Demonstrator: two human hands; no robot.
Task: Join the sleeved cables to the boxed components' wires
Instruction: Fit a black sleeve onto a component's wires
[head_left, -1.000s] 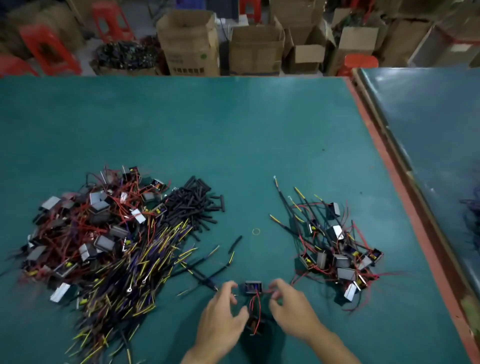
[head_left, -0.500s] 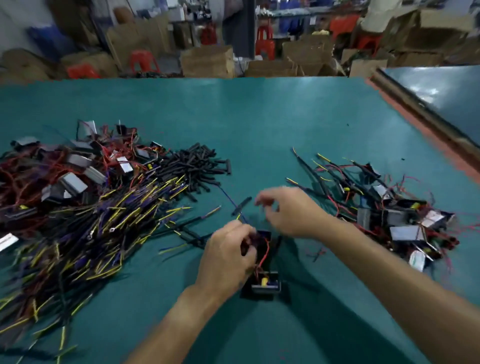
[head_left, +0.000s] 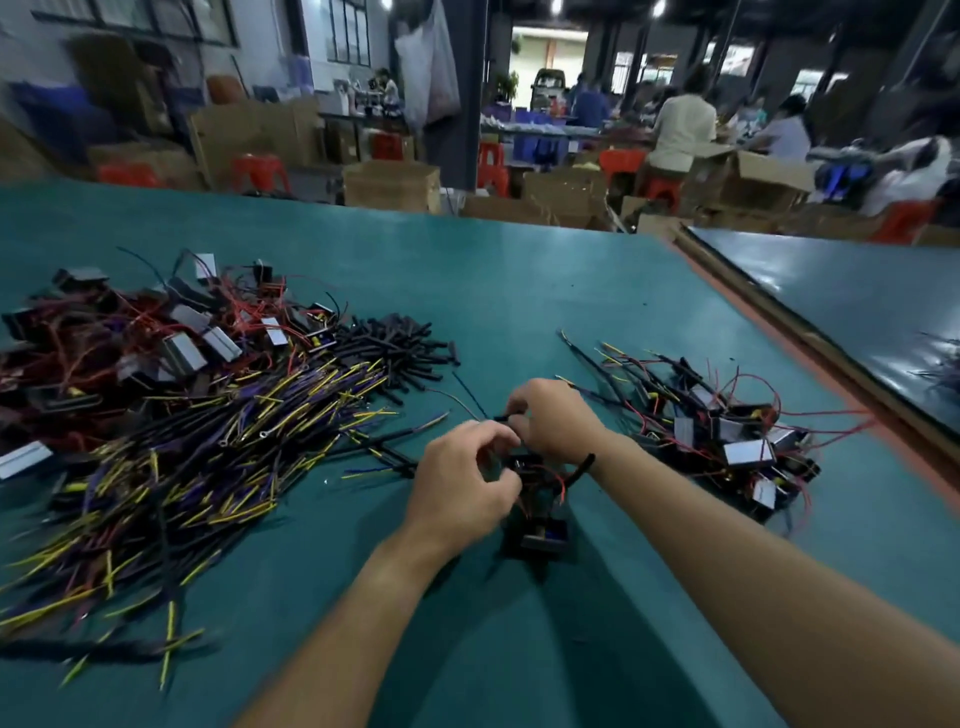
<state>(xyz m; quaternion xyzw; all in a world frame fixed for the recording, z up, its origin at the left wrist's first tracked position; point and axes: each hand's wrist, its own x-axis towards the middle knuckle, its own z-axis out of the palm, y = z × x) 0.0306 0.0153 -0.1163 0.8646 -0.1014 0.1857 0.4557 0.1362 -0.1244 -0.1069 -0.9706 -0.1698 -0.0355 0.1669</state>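
In the head view, the right hand (head_left: 558, 418), pinching a thin black sleeved cable (head_left: 503, 417), has moved back to the left hand (head_left: 465, 480), which pinches the thin red wires (head_left: 560, 486) of the small black box (head_left: 543, 538) on the green table (head_left: 519, 291), ready for joining.

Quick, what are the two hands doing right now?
Left hand: pinching the boxed component's wires.
Right hand: pinching a black sleeved cable.
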